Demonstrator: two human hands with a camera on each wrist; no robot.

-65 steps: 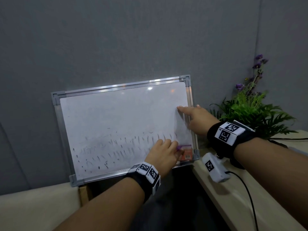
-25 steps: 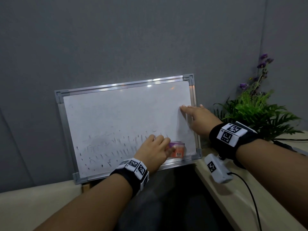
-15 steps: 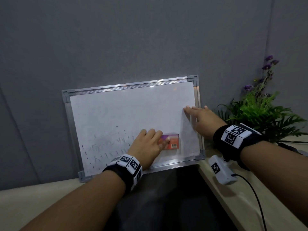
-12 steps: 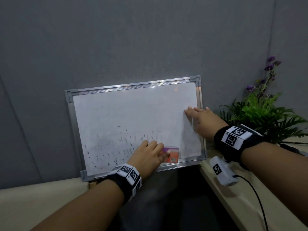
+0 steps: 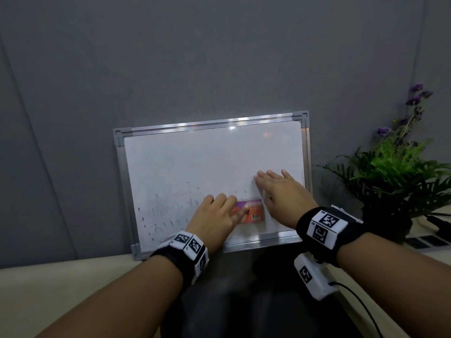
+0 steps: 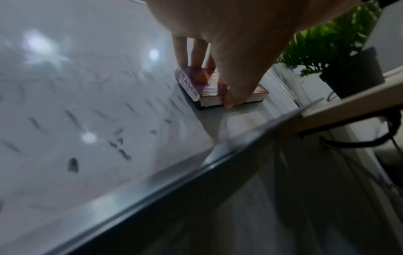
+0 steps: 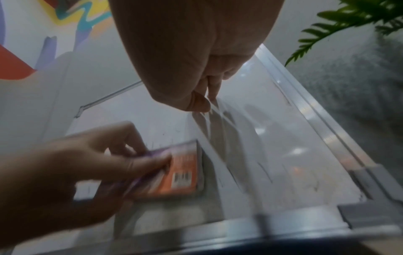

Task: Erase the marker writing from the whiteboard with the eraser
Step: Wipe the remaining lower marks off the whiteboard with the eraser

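A silver-framed whiteboard leans against the grey wall. Faint dark marker strokes remain across its lower left; they also show in the left wrist view. My left hand grips the orange and purple eraser and holds it flat on the board's lower middle. Thumb and fingers pinch the eraser by its edges. My right hand lies flat on the board just right of the eraser, fingers straight, pressing the surface. The whiteboard's right part looks wiped.
A potted plant with purple flowers stands on the beige desk right of the board. A cable runs from the white wrist unit. Another beige surface lies at lower left, with a dark gap between.
My left hand slid the eraser back and forth along the board's lower part; it now sits in the lower middle. My right hand moved left, from the right frame onto the board. The view shifted.
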